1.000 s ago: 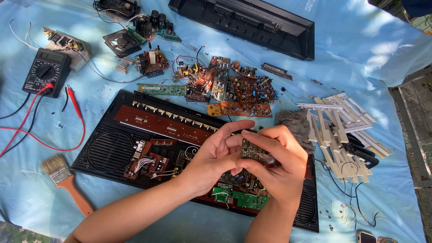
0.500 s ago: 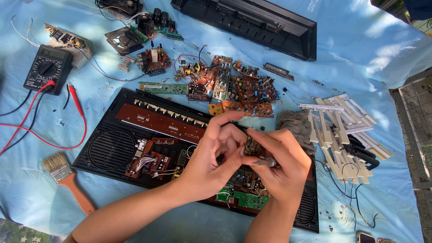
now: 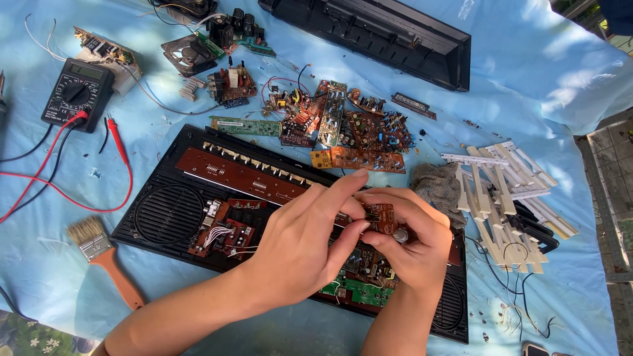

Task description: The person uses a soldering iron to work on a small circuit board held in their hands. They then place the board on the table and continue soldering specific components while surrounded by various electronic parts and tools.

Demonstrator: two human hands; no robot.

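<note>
Both hands meet over the open black keyboard case point(image 3: 165, 211), above its green circuit board point(image 3: 356, 290). My right hand point(image 3: 412, 240) holds a small brown circuit board point(image 3: 381, 217) with a round metal knob at its lower edge. My left hand point(image 3: 306, 240) pinches the same small board from the left, index finger stretched over its top. A long brown board with a row of buttons point(image 3: 244, 175) lies inside the case just behind the hands. Part of the small board is hidden by my fingers.
Loose circuit boards point(image 3: 343, 128) lie behind the case. White piano keys point(image 3: 508, 191) and a grey rag point(image 3: 436, 184) sit to the right. A multimeter point(image 3: 78, 95) with red leads and a paintbrush point(image 3: 105, 257) lie left. Another black case part point(image 3: 376, 36) lies at the back.
The hands have shifted slightly and turned the small brown board between the fingers; my left index finger now stretches out over it. Everything on the blue cloth stays put.
</note>
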